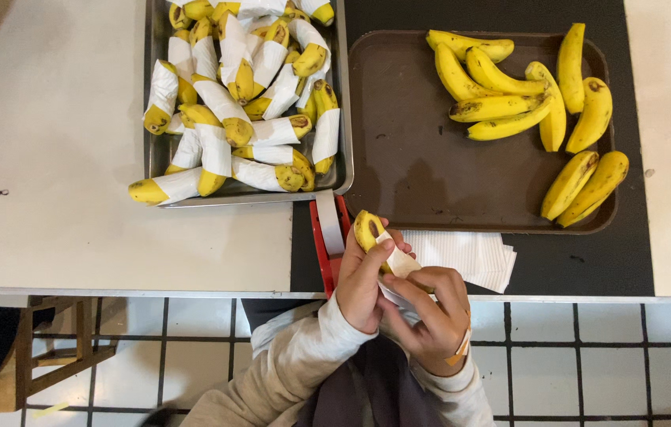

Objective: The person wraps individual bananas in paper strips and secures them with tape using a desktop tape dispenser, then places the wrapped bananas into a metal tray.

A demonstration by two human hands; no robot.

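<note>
My left hand (361,278) grips a yellow banana (367,229) that has a white paper napkin partly around it. My right hand (430,320) pinches the napkin (401,263) against the lower part of the same banana. Both hands are at the table's near edge, over a red tape dispenser (327,237) and beside a stack of white napkins (466,255). The banana's lower end is hidden by my fingers.
A metal tray (150,150) at the back left holds several bananas wrapped in white paper. A brown tray (414,166) on a black mat carries several bare bananas at its right side. Tiled floor and a wooden stool (51,348) lie below the table edge.
</note>
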